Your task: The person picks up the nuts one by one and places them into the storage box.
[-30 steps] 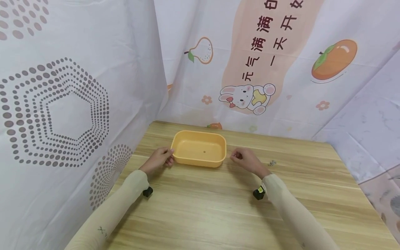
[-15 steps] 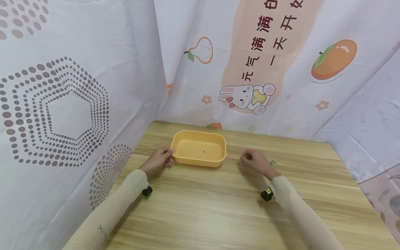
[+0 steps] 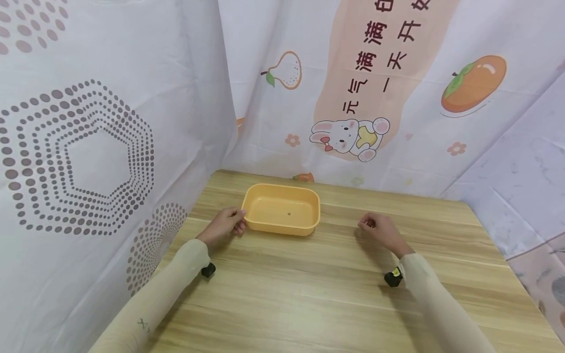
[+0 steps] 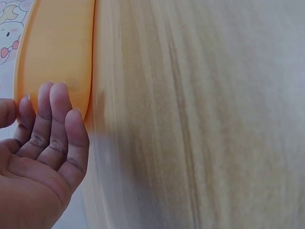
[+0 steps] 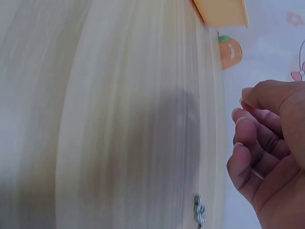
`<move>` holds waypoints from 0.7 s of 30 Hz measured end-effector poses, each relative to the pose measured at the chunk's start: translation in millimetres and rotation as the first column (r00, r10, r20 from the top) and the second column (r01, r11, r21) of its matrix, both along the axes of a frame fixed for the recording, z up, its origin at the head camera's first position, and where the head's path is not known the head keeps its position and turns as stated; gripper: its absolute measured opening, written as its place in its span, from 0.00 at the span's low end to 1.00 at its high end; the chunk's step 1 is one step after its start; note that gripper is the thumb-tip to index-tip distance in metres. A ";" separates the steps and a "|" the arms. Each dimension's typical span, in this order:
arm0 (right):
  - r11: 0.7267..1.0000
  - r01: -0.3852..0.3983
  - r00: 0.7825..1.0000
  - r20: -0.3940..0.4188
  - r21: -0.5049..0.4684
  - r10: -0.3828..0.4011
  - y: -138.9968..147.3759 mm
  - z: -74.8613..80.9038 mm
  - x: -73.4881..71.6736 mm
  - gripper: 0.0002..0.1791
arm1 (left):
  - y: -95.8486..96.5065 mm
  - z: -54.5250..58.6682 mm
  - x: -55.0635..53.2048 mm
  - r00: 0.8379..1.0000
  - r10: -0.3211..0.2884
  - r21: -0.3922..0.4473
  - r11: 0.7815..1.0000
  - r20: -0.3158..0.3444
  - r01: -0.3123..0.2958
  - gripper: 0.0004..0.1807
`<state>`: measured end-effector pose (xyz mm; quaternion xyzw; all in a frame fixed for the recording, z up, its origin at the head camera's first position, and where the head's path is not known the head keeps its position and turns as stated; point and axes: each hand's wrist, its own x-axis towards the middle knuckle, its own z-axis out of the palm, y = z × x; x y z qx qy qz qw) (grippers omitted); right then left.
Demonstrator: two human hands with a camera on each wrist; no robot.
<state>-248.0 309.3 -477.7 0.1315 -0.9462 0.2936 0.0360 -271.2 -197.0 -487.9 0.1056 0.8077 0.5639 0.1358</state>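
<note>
The yellow bin (image 3: 280,229) is located upright near the back of the wooden table (image 3: 287,294), between the two hands. Its left end is pinched at the rim by the thumb and index finger of the left hand (image 3: 224,226); the remaining fingers are held slightly bent beside its outer wall. A small dark spot (image 3: 289,214) is noted on the bin's floor, too small to be identified. The right hand (image 3: 383,231) is held apart from the bin, its fingers loosely curled, thumb tip close to the index fingertip. Small metal pieces (image 5: 199,212) are seen on the table near it.
</note>
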 end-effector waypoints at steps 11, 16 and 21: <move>0.999 0.040 0.999 0.003 0.011 -0.040 23.9 -1.3 6.6 0.08 | -0.5 1.7 -0.6 1.000 -0.004 0.015 1.000 0.014 0.003 0.20; 0.998 0.063 0.998 0.000 0.013 -0.063 30.8 -2.1 9.0 0.08 | 0.0 1.0 -0.5 1.000 -0.008 0.015 1.000 0.010 0.008 0.20; 0.997 0.076 0.997 0.000 0.011 -0.076 37.1 -2.5 11.5 0.08 | 0.8 0.2 -1.3 1.000 -0.008 0.017 1.000 0.009 0.007 0.21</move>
